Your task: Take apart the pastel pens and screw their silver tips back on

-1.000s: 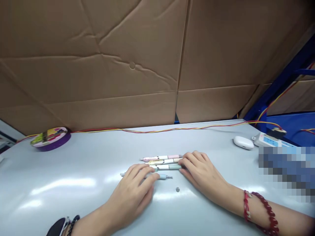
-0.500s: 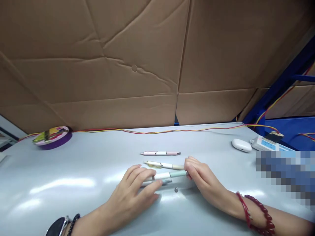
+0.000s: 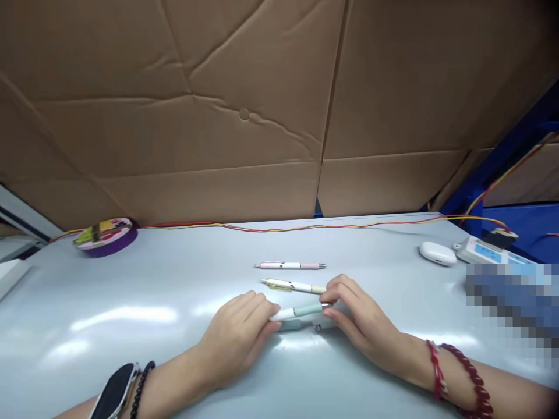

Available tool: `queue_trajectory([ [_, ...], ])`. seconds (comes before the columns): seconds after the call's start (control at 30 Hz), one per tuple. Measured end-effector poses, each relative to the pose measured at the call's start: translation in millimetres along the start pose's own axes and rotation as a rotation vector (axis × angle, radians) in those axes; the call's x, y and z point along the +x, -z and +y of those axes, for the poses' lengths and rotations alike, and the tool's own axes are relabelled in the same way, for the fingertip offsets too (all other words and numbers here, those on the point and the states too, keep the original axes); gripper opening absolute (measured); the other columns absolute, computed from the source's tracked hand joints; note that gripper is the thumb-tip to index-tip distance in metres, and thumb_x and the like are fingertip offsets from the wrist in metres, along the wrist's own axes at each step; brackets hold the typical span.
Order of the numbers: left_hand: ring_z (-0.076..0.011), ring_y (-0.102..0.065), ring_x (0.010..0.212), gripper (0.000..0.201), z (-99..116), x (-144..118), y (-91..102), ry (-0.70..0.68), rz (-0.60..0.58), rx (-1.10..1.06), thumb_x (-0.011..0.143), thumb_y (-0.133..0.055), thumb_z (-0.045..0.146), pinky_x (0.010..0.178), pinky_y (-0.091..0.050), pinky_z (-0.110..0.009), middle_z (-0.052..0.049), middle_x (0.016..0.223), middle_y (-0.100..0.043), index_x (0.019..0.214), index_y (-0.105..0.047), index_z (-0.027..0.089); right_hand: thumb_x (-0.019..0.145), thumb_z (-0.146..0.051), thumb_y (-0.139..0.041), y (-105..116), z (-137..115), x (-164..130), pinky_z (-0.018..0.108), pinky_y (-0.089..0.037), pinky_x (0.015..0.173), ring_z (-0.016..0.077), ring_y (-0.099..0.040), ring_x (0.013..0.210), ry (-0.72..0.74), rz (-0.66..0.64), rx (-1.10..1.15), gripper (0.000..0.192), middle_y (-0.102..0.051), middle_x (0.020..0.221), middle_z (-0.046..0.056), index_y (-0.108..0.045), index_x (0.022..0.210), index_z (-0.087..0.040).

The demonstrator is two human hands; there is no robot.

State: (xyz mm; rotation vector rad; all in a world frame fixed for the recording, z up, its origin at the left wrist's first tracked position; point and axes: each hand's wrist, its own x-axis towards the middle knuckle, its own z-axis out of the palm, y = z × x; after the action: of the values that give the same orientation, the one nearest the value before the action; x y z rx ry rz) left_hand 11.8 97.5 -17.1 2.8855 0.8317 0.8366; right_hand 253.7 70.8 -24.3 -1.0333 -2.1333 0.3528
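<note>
My left hand (image 3: pixel 240 331) is closed on the white barrel end of a green-and-white pen (image 3: pixel 308 310), which slants slightly up to the right. At its silver tip, the thumb and fingers of my right hand (image 3: pixel 360 317) close around the end. Beneath this pen lies a grey-blue pen (image 3: pixel 293 325), its left part hidden by my left hand. A small silver pen tip piece (image 3: pixel 318 328) rests on the table beside its right end. Farther back are a yellow-and-white pen (image 3: pixel 294 286), its right end near my right fingers, and a pink-and-white pen (image 3: pixel 289 266).
A round purple box (image 3: pixel 109 241) stands at the back left of the grey-white table (image 3: pixel 196 256). At the right are a white earbud case (image 3: pixel 437 254) and a power strip (image 3: pixel 484 251). Red and yellow wires (image 3: pixel 262 230) run along the back edge, before a cardboard wall (image 3: pixel 196 139).
My left hand has gone from loosely spread to closed on the green-and-white pen. My right fingers have opened somewhat around its tip, now exposing the silver end. The view has shifted slightly.
</note>
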Motion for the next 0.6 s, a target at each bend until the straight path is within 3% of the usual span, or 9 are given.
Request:
queue_trajectory([
  [0.1, -0.0159, -0.052, 0.06, 0.028, -1.0, 0.8, 0.1, 0.072, -0.047, -0.043, 0.096, -0.024, 0.019, 0.054, -0.041, -0.025, -0.002, 0.069, -0.056, 0.09, -0.052, 0.018, 0.096, -0.035, -0.034, 1.1, 0.7, 0.5, 0.033, -0.041, 0.073, 0.0186, -0.049, 0.083, -0.03, -0.028, 0.051, 0.019, -0.054, 0.091, 0.006, -0.044, 0.098, -0.02],
  [0.2, -0.0157, -0.051, 0.058, 0.029, -2.2, 0.2, -1.5, 0.074, -0.073, -0.041, 0.095, -0.023, 0.017, 0.051, -0.04, -0.025, -0.001, 0.068, -0.055, 0.09, -0.051, 0.018, 0.097, -0.042, -0.023, 2.2, 2.2, 2.1, 0.033, -0.039, 0.067, 0.0176, -0.045, 0.07, -0.105, -0.105, 0.031, 0.037, -0.052, 0.073, 0.003, -0.047, 0.079, -0.02],
  [0.3, -0.0155, -0.052, 0.057, 0.029, -3.8, -1.1, -2.8, 0.089, -0.106, -0.033, 0.096, -0.021, 0.019, 0.051, -0.041, -0.025, -0.001, 0.069, -0.056, 0.089, -0.049, 0.018, 0.098, -0.038, -0.02, 2.3, 3.2, 3.4, 0.031, -0.036, 0.063, 0.0162, -0.04, 0.063, -0.14, -0.147, 0.012, 0.045, -0.045, 0.06, 0.0, -0.039, 0.062, -0.02],
  [0.47, -0.0163, -0.057, 0.063, 0.025, -4.8, -3.0, -2.9, 0.104, -0.132, -0.021, 0.097, -0.028, 0.038, 0.055, -0.045, -0.025, -0.002, 0.079, -0.061, 0.103, -0.044, 0.019, 0.096, -0.039, -0.032, 3.4, 2.1, 3.5, 0.029, -0.04, 0.069, 0.0168, -0.049, 0.074, -0.172, -0.069, 0.09, 0.028, -0.056, 0.079, 0.003, -0.05, 0.085, -0.02],
  [0.6, -0.016, -0.055, 0.059, 0.025, -3.9, -2.4, -4.9, 0.091, -0.136, 0.03, 0.099, -0.024, 0.031, 0.05, -0.041, -0.024, 0.0, 0.072, -0.058, 0.098, -0.047, 0.019, 0.096, -0.041, -0.031, 3.6, 3.2, 2.9, 0.03, -0.041, 0.069, 0.0165, -0.049, 0.073, -0.169, -0.099, 0.103, 0.03, -0.055, 0.077, 0.002, -0.051, 0.087, -0.021],
])
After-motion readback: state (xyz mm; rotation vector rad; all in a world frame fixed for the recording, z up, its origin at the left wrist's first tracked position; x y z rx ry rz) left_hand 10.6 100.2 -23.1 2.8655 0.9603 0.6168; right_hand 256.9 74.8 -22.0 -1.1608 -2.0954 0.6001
